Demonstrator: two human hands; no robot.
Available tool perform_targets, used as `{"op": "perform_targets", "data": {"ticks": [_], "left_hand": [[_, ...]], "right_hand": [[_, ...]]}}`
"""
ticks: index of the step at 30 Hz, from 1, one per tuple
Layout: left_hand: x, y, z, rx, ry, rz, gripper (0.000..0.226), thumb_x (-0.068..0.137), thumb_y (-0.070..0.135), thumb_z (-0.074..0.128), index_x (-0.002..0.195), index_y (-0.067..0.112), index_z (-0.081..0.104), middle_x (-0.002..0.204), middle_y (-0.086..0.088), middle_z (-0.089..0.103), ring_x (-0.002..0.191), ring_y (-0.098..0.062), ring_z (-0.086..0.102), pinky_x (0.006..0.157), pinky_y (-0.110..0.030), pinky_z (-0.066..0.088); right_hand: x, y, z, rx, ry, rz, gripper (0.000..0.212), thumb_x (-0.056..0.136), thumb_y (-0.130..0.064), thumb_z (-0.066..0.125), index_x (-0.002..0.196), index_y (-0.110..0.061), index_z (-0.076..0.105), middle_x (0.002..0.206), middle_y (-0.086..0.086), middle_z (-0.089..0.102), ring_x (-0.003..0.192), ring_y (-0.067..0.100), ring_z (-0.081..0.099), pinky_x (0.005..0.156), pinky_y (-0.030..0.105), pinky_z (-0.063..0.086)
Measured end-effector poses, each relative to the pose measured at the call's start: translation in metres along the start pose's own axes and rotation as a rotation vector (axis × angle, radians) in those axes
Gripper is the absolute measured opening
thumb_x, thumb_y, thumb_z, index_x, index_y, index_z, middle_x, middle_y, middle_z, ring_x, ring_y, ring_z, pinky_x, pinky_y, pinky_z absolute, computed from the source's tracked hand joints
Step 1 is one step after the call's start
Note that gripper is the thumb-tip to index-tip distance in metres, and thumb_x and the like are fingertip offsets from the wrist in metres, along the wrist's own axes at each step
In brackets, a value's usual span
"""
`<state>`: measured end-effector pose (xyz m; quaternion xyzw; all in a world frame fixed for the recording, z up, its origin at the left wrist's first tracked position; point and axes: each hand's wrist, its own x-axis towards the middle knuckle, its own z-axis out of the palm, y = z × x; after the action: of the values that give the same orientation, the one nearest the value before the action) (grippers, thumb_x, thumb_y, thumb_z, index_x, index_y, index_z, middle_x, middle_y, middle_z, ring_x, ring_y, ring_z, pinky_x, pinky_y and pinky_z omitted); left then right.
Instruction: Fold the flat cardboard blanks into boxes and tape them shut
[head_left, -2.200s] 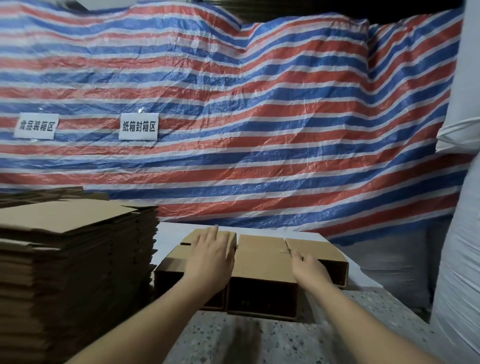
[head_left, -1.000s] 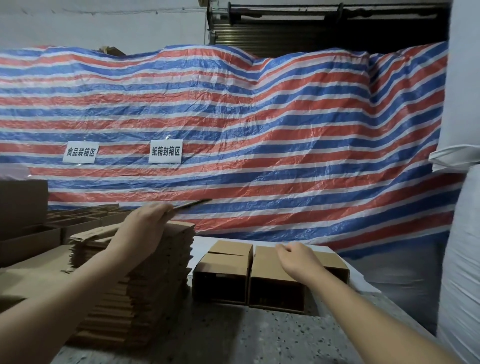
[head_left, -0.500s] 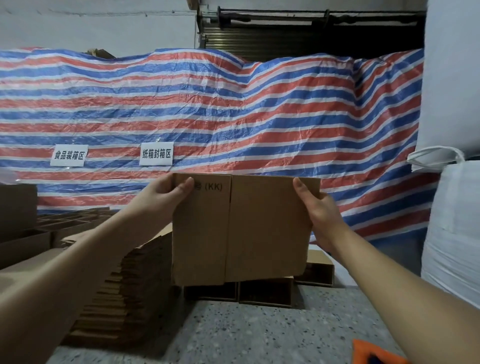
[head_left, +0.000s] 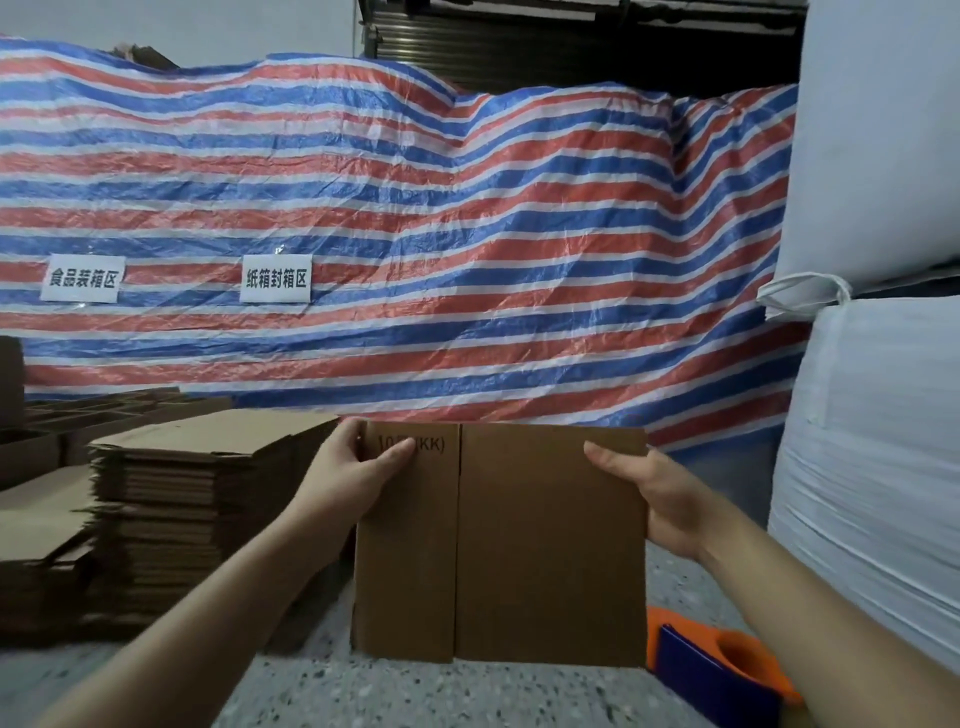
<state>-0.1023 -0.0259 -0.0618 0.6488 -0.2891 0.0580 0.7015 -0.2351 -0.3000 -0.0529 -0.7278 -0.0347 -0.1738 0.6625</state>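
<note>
A flat brown cardboard blank (head_left: 540, 551) stands upright in front of me, with a vertical crease left of its middle and "(KK)" printed near its top left corner. My left hand (head_left: 353, 473) pinches its top left corner, thumb across the print. My right hand (head_left: 660, 499) grips the upper right edge, thumb on the front face. An orange and blue tape dispenser (head_left: 727, 670) lies on the speckled table (head_left: 415, 696) at the lower right, partly behind my right forearm. The folded boxes seen earlier are hidden behind the blank.
A tall stack of flat blanks (head_left: 192, 499) stands on the left, with a lower pile (head_left: 36, 525) and open boxes (head_left: 67, 426) beyond it. A striped tarp (head_left: 467, 234) hangs behind. Large white sacks (head_left: 878, 457) fill the right side.
My left hand took a blank off the stack, my right hand left the folded boxes and joined it, and the blank now hangs lower, close above the table. The tape dispenser has come into view.
</note>
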Motion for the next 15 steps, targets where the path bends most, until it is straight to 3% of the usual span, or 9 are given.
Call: {"op": "perform_targets", "data": {"ticks": [3, 7, 15], "left_hand": [[-0.018, -0.029, 0.005, 0.024, 0.018, -0.073, 0.023, 0.087, 0.031, 0.071, 0.106, 0.032, 0.059, 0.109, 0.000, 0.067, 0.100, -0.018, 0.066, 0.086, -0.042, 0.057], [-0.036, -0.064, 0.008, 0.025, 0.028, -0.166, 0.022, 0.089, 0.028, 0.068, 0.109, 0.030, 0.058, 0.110, 0.001, 0.067, 0.103, -0.018, 0.064, 0.094, -0.047, 0.053], [-0.037, -0.079, 0.019, 0.075, 0.115, -0.156, 0.023, 0.092, 0.031, 0.066, 0.111, 0.029, 0.054, 0.105, 0.006, 0.063, 0.100, -0.010, 0.060, 0.084, -0.034, 0.052]], "right_hand": [[-0.013, 0.030, 0.002, 0.016, 0.035, 0.023, 0.022, 0.088, -0.036, 0.070, 0.107, -0.028, 0.077, 0.117, 0.011, 0.073, 0.109, 0.028, 0.071, 0.087, 0.042, 0.059], [-0.023, 0.069, 0.008, -0.005, 0.072, 0.117, 0.021, 0.089, -0.035, 0.068, 0.104, -0.024, 0.078, 0.116, 0.011, 0.074, 0.108, 0.027, 0.071, 0.098, 0.050, 0.050], [-0.024, 0.077, 0.008, 0.019, 0.061, 0.141, 0.026, 0.092, -0.036, 0.063, 0.109, -0.024, 0.078, 0.121, 0.009, 0.073, 0.112, 0.024, 0.070, 0.098, 0.045, 0.048]]}}
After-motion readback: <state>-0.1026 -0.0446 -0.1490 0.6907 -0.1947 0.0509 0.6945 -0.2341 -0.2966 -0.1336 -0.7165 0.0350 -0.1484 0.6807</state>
